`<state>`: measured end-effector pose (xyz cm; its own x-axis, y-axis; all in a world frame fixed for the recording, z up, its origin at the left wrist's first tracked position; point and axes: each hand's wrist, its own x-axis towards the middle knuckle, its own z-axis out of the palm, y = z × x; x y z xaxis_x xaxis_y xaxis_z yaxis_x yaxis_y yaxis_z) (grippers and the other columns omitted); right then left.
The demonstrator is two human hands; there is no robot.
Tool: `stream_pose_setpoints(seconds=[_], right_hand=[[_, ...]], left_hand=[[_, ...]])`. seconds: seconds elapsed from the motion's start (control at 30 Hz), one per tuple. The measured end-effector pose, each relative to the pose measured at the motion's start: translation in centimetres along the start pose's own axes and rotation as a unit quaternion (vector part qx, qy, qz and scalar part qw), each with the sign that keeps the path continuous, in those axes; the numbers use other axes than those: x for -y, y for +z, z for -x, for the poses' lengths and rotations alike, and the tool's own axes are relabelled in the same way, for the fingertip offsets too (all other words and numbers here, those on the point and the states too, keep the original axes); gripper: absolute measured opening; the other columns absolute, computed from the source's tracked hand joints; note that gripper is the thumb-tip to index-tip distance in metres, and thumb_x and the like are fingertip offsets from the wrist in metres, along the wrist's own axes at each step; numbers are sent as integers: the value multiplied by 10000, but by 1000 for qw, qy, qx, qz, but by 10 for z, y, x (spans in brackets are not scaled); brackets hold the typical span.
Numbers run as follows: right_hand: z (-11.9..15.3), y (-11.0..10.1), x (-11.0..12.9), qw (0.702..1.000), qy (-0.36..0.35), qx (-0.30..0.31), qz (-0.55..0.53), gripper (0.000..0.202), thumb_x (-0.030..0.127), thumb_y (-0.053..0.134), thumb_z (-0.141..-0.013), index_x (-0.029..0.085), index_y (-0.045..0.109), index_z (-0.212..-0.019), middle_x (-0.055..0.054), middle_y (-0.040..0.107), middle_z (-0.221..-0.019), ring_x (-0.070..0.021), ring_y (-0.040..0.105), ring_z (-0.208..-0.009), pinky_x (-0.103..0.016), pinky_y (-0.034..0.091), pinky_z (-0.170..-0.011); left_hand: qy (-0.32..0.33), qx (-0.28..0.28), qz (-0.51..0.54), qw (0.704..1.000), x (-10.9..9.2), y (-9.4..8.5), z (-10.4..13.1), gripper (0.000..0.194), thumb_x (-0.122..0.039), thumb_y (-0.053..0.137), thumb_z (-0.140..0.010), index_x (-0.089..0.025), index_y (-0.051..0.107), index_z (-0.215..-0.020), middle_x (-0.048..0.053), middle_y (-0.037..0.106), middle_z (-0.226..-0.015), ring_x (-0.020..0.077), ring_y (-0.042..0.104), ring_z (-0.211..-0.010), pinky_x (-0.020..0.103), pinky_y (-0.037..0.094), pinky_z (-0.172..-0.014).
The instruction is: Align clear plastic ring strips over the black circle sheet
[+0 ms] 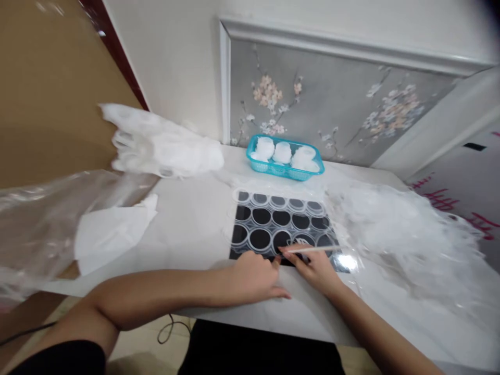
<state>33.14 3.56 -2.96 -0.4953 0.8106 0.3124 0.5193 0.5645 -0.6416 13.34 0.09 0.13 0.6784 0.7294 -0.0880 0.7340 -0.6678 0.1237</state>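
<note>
Half-curled left hand (252, 281), grip unclear, at near edge of clear round-celled tray (270, 230); right hand (314, 268) pinches a pale stick (318, 250).

Clear ring sheet (271, 225) and thin pale stick (320, 249), as I view them remotely.
Sheet: transparent, flat over a black panel (234, 255); I count three visible rows of five rings, glare at the near right corner. Stick: slim, roughly level left to right, across the sheet's near right part; contact unclear.
</note>
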Motion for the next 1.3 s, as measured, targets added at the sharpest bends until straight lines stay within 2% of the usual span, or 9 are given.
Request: stream_pose_setpoints(seconds=[0.17,0.37,0.53,0.63,0.8,0.9,0.97,1.1,1.3], right_hand=[[11,9,-12,979,-144,24,139,394,127,490,-835,327,642,-1138,-20,720,-1042,-226,694,-806,-359,586,-707],[-21,-24,-34,967,-140,-28,209,413,183,475,-841,334,608,-1201,-49,708,-1018,-237,680,-848,-330,560,-630],[-71,-75,-29,939,58,-278,195,297,351,426,-895,302,688,-1026,-79,699,-966,-358,641,-905,-496,481,-744],[-81,-73,-18,901,154,-404,-37,194,399,562,-841,289,694,-931,-54,690,-992,-322,625,-976,-492,465,-849],[-85,-49,-6,735,208,-347,-545,67,163,717,-679,164,665,-721,-15,672,-754,-127,664,-773,-218,559,-721],[-88,-51,-1,609,280,-295,-681,89,78,644,-736,166,635,-726,-7,678,-717,-103,681,-743,-163,580,-631],[-88,-55,3,569,283,-277,-720,114,71,597,-784,175,625,-743,2,683,-708,-97,690,-737,-155,588,-619],[-82,-56,17,581,231,-222,-748,111,150,574,-846,203,628,-766,21,708,-803,-28,668,-670,-56,519,-516],[-70,-39,40,706,124,-93,-691,62,349,615,-834,302,656,-837,29,670,-1137,-59,669,-870,-91,488,-539]], left_hand=[[34,-8,16,999,9,-1,-1,765,-735,320,-815,-106,594,-1154,122,706,-744,273,678,-680,361,486,-562],[7,73,92,993,15,-9,-9,855,-846,235,-726,-145,655,-975,130,706,-776,295,674,-751,383,505,-617],[-7,84,103,991,16,-8,-11,851,-834,231,-740,-146,653,-1011,136,704,-801,300,668,-789,402,508,-676],[-4,87,107,990,19,-12,-4,876,-839,227,-732,-166,620,-1132,147,707,-827,313,668,-801,405,504,-671],[8,49,47,998,25,-32,13,815,-776,327,-773,-238,423,-1377,128,719,-850,304,676,-762,368,485,-630],[-8,31,5,999,39,-44,21,675,-728,341,-811,-248,578,-1222,101,716,-772,291,674,-710,338,460,-590],[-26,39,-9,999,52,-46,24,608,-703,332,-835,-238,663,-1044,82,706,-724,273,671,-687,313,440,-568],[-40,39,-25,998,77,-30,31,568,-673,340,-857,-226,661,-999,55,697,-702,228,659,-654,279,407,-565],[-27,34,-45,998,85,-17,45,520,-618,366,-885,-188,658,-863,26,664,-611,178,621,-571,248,320,-521]])
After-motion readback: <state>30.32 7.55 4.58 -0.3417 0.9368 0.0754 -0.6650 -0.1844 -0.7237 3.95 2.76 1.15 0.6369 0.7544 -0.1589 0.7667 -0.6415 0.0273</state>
